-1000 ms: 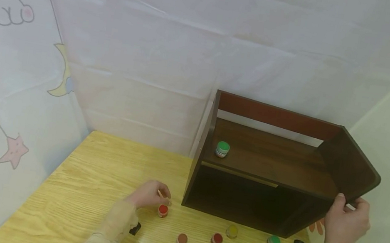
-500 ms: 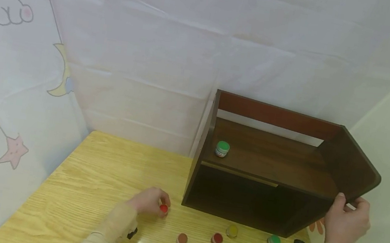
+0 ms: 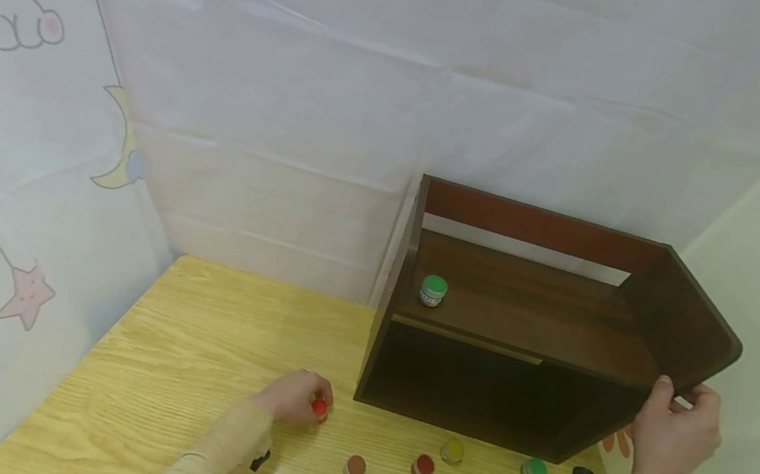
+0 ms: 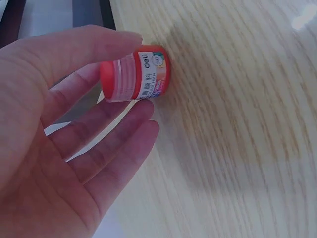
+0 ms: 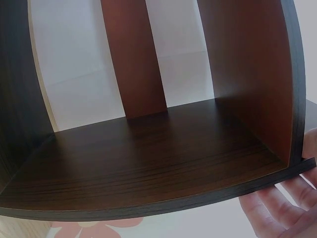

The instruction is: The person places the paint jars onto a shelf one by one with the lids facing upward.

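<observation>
My left hand is low over the table, thumb and fingers round a small paint jar with a red lid. The left wrist view shows the thumb along one side of the jar and fingers on the other; its base is at the wooden tabletop. A dark brown two-level shelf stands to the right of that hand. My right hand grips the front edge of its right side panel; in the right wrist view, fingers curl round the board. A green-lidded jar sits upright at the left of the upper level.
On the table before the shelf stand several more small jars, among them a brown-lidded one, a yellow-lidded one and a green-lidded one. A pale printed sheet hangs behind the table.
My left hand has come down and closed round the red-lidded paint jar, which has shifted very slightly. The right hand and the shelf have stayed in place.
</observation>
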The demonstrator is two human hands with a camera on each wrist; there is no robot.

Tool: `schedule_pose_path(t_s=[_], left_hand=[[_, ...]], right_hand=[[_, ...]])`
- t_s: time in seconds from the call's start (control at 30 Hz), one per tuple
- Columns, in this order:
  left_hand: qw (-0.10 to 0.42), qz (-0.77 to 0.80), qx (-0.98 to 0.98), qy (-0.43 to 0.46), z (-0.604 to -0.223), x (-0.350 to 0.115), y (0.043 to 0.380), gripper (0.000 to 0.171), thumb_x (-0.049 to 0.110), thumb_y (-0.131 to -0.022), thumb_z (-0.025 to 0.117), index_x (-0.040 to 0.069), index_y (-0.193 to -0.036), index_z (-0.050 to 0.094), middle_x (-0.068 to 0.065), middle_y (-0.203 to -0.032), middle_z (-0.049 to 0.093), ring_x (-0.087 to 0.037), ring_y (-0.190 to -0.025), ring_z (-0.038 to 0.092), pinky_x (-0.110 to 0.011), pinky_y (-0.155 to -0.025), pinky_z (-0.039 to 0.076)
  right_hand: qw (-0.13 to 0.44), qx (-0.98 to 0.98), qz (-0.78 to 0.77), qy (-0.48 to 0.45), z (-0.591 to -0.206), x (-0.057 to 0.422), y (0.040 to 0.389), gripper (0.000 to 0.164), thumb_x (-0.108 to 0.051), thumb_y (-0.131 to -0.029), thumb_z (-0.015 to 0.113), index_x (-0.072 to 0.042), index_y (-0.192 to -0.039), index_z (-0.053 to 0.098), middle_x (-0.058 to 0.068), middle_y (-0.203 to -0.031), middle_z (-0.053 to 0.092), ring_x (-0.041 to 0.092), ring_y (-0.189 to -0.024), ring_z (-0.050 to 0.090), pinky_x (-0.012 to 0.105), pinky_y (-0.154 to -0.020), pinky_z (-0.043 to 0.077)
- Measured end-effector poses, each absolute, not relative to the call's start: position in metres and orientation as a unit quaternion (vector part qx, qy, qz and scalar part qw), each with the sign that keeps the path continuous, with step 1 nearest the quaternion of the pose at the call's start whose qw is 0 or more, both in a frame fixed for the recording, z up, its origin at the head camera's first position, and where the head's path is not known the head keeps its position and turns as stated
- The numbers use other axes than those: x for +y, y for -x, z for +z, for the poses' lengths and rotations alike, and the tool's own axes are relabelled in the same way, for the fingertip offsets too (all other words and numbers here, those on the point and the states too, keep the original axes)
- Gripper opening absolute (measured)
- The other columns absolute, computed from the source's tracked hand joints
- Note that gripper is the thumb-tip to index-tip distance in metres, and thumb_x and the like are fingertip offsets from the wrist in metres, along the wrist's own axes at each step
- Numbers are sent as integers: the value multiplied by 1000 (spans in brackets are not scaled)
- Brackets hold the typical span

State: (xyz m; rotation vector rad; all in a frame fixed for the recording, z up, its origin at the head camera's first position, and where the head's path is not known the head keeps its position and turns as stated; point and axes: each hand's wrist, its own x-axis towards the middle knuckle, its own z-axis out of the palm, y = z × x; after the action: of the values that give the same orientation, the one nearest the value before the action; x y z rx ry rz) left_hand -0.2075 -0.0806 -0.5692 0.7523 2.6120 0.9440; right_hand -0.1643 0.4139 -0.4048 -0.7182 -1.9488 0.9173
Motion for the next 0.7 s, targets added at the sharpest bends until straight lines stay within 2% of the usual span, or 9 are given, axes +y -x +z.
schedule_pose_path(t_s=[0.2, 0.43, 0.7], left_hand=[[119, 304, 906, -270, -567, -79, 206, 19, 4, -76, 83, 12, -90, 72, 6, -84, 65, -6, -71, 51, -23, -63, 47], [102, 293, 908, -282, -568, -77, 205, 25, -1, -71, 84, 13, -88, 71, 6, -82, 64, -6, -72, 52, -23, -64, 47], [67, 320, 899, -292, -583, -79, 203, 30, -4, -71, 80, 11, -94, 67, 6, -81, 63, -7, -73, 57, -23, -65, 49]], right_hand=[[421, -781, 361, 285, -405, 414, 165, 20, -32, -98, 57, -12, -100, 58, -22, -90, 48, -26, -64, 40, 9, -67, 33], [424, -781, 362, 283, -406, 415, 165, 13, -31, -99, 57, -19, -98, 58, -20, -92, 50, -26, -64, 40, 9, -66, 32], [422, -782, 358, 285, -405, 413, 164, 24, -30, -99, 57, -7, -102, 58, -19, -91, 50, -26, -64, 39, 9, -67, 32]])
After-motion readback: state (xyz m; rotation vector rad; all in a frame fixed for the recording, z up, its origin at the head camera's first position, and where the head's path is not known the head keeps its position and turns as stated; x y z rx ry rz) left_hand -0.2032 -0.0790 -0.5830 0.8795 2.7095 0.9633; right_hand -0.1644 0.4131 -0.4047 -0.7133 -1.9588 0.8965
